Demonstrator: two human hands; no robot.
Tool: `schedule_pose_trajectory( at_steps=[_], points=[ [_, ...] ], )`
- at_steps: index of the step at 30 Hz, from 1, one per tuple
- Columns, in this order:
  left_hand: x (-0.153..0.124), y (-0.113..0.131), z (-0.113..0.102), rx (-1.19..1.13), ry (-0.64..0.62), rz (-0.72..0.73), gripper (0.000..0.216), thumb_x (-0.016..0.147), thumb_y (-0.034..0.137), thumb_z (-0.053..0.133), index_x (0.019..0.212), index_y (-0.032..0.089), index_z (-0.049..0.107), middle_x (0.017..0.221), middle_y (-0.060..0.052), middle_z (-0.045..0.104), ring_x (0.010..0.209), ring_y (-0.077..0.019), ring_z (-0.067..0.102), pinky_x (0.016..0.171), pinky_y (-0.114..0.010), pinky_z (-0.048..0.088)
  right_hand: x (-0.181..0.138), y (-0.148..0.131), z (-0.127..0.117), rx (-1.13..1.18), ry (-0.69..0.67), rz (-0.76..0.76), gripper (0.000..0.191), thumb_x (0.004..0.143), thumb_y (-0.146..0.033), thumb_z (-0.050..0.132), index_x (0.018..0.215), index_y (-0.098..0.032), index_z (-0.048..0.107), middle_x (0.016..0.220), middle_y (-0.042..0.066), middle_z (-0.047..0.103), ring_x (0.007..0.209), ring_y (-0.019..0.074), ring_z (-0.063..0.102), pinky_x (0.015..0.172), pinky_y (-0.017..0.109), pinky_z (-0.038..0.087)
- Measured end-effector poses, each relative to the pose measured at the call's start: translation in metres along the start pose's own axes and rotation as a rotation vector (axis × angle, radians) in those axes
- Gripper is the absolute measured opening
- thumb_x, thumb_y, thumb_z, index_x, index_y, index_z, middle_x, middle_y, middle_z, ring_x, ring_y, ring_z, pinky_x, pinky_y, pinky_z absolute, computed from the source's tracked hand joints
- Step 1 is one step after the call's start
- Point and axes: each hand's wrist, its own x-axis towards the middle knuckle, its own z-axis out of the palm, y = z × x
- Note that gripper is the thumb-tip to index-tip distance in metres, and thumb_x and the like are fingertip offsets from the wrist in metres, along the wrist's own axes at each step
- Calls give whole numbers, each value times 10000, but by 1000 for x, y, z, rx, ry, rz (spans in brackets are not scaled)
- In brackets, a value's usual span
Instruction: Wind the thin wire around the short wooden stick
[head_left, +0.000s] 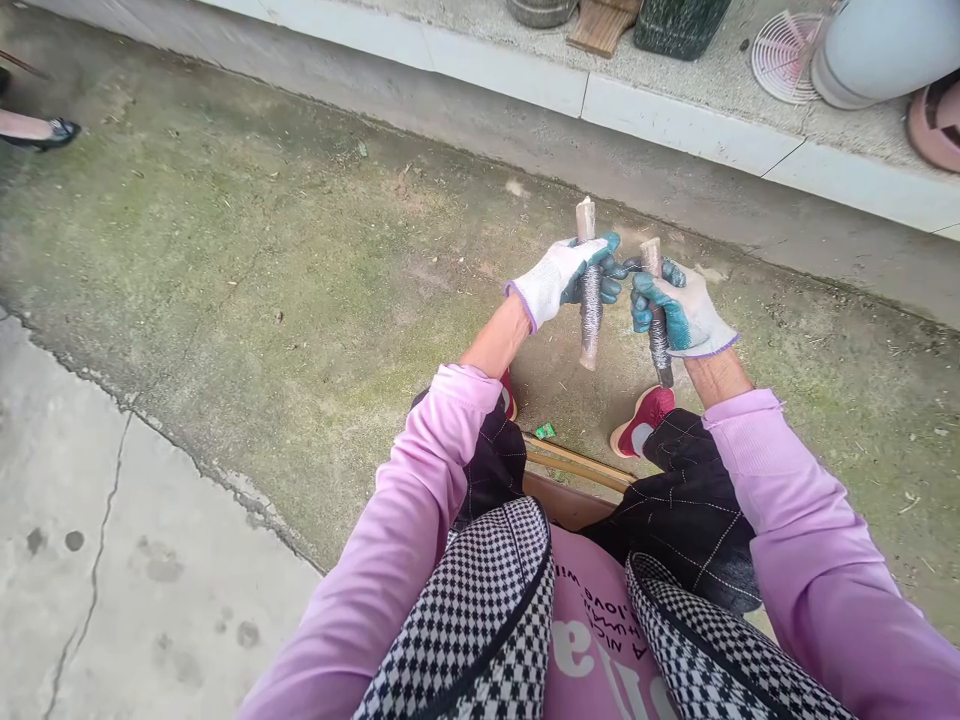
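In the head view, my left hand [566, 275], in a white glove with teal coating, is closed around a light stick wound with silvery wire [591, 312]. That stick stands nearly upright, its bare ends showing above and below the winding. Close by on the right, my gloved right hand [690, 305] grips a second wire-wound stick [659, 335], shorter, with a dark lower end. The two sticks are apart. A dark strand [631, 264] seems to span the small gap between the hands; its exact form is too small to tell.
Below the hands are my red shoes [651, 412], a green wrapper [545, 431] and a wooden stool frame [577, 462]. A tiled ledge [675, 125] runs across the top, bearing a pale bucket [885, 50] and a pink round grid [784, 60]. Another person's foot [56, 132] is at far left.
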Motion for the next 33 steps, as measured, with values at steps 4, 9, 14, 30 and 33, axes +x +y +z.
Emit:
schedule_pose_trajectory(
  at_steps=[4,9,14,30,33],
  points=[
    [1,-3,0,18,-31,18,554,1037,654,1056,1276,241,774,859,-69,835,1014,-360,944,1105,-565,771,-6,-5,0,19,-31,12,720,746,-831,995,1209,-339,747,743,-28,579,599,228,581,541,418,579],
    [5,-5,-4,33,-28,31,535,1040,648,1051,1237,238,771,897,-76,853,958,-331,929,1058,-535,776,-5,1,-4,85,-19,12,741,741,-810,1051,1236,-318,804,763,-23,655,580,209,602,527,392,603],
    [0,1,-2,15,-5,32,557,1027,636,1072,1248,234,756,931,-81,868,973,-324,933,1077,-518,771,-5,2,-6,93,-19,-3,730,731,-773,1065,1227,-303,808,765,-29,633,591,209,625,538,385,611],
    [-9,4,-2,81,117,134,379,940,78,932,1280,208,826,919,-12,842,898,-204,858,1063,-389,741,-7,-9,-3,59,-69,8,613,681,-616,1055,1107,-284,764,781,-13,609,659,213,617,575,387,597],
    [-8,5,-2,56,154,131,381,942,90,944,1281,220,829,886,-12,828,900,-207,864,1005,-355,734,-5,-4,-4,16,-69,25,593,680,-571,1068,1100,-275,772,808,-4,639,668,205,604,587,390,609]
  ],
)
